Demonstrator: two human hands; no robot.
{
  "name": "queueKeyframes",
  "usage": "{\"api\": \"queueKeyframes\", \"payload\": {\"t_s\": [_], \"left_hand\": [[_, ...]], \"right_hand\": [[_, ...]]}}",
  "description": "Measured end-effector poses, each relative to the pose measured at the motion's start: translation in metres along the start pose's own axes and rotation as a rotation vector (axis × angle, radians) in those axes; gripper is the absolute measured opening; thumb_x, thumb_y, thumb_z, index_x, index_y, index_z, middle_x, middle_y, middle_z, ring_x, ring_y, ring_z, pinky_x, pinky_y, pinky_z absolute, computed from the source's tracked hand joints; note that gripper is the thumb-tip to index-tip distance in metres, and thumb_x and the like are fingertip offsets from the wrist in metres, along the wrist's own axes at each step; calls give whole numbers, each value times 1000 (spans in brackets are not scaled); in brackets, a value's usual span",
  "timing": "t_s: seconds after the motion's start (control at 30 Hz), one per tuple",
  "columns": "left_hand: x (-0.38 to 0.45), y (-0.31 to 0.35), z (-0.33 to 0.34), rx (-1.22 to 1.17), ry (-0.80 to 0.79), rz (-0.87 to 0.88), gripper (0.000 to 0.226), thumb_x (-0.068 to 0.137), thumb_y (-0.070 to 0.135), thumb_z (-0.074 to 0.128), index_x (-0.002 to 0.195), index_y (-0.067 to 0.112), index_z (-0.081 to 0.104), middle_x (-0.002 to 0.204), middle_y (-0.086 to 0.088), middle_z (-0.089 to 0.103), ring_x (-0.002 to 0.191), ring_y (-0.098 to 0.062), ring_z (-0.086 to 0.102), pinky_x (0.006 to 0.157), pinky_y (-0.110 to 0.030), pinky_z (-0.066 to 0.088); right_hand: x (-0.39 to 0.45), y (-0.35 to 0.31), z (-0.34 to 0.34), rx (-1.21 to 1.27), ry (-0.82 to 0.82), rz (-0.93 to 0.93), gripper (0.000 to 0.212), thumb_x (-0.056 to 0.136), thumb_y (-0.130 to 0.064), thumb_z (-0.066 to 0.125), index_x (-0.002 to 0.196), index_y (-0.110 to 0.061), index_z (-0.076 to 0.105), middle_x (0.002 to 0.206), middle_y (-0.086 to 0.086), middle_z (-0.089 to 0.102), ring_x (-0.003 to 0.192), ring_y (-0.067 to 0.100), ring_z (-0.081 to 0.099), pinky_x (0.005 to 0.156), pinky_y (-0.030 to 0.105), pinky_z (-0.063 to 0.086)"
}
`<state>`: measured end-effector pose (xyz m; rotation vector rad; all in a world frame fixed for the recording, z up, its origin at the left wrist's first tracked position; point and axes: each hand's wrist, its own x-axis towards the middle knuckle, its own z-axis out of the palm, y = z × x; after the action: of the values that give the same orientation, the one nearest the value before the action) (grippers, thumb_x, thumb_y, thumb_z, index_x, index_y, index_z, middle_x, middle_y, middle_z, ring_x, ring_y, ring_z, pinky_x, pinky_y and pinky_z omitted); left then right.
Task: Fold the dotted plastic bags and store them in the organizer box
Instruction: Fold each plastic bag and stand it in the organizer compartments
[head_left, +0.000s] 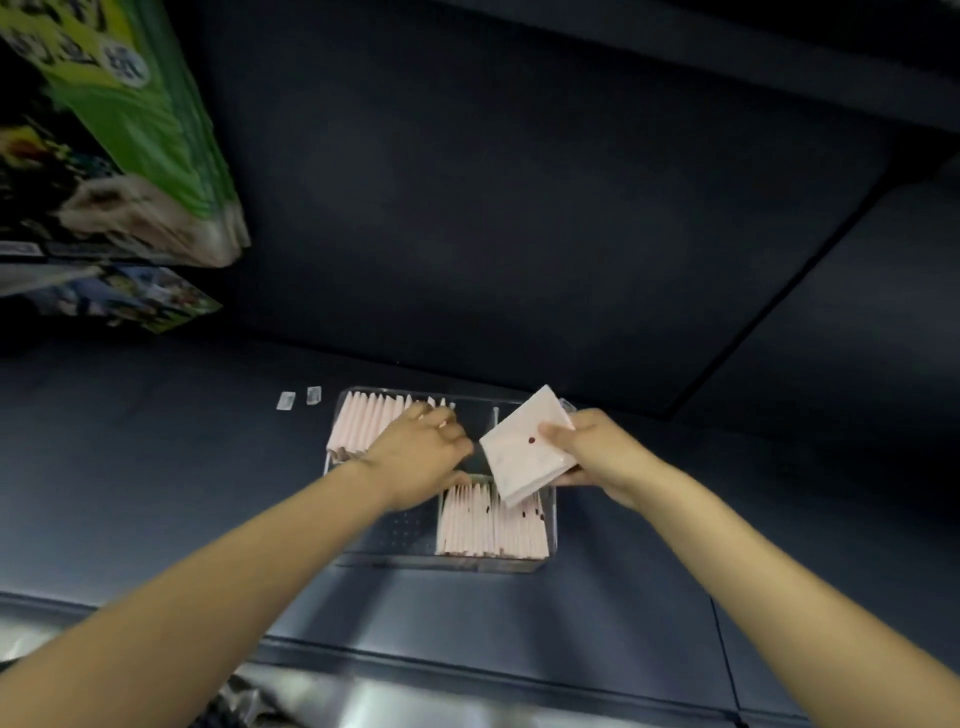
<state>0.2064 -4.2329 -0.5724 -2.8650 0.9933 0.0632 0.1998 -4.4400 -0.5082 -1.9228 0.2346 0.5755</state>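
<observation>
Over organizer box (551, 525), left hand (415, 457) hides bags (363, 423).

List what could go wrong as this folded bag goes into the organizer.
1. The right hand pinches the folded bag by one edge only; it may spring open.
2. The left hand pushes the far row of bags aside; they may fall back and close the gap.
3. The organizer box might slide.

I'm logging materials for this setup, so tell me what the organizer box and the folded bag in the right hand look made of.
Organizer box: looks like clear hard plastic, glossy; the dark table shows through its walls and divider.
Folded bag: seems thin, pale pink-white plastic film with a matte look and a dark dot; the right hand pinches it flat. From looks alone, paper can't be ruled out.
</observation>
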Motion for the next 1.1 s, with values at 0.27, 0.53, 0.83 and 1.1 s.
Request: {"api": "queueKeyframes", "payload": {"t_s": [0.27,0.53,0.83,1.1], "left_hand": [[-5,-45,28,230,-52,237,63,95,60,24,123,13,54,131,-3,50,135,-26,27,117,-47,4],[-4,-65,35,207,-97,293,61,94,61,24,120,13,53,125,-3,54,123,-25,40,113,-45,14],[-5,-62,40,102,90,244,57,93,60,31,116,17,60,123,-3,58,123,-22,40,114,-43,10],[-20,-65,44,-65,134,107,56,94,52,39,138,17,42,146,-3,39,138,-19,28,115,-32,15]], "right_hand": [[54,-13,47,151,137,53,27,97,-17,48,121,-7,55,109,11,65,92,20,63,64,30,56],[84,-20,75,-265,189,-49,27,97,-18,45,113,-3,61,112,18,64,99,32,62,81,45,56],[84,-14,128,-869,368,-155,30,96,-27,34,112,-10,53,112,14,65,103,33,61,68,33,37],[81,7,118,-559,219,-72,44,93,-52,39,105,-12,52,103,11,68,92,32,66,80,38,52]]}}
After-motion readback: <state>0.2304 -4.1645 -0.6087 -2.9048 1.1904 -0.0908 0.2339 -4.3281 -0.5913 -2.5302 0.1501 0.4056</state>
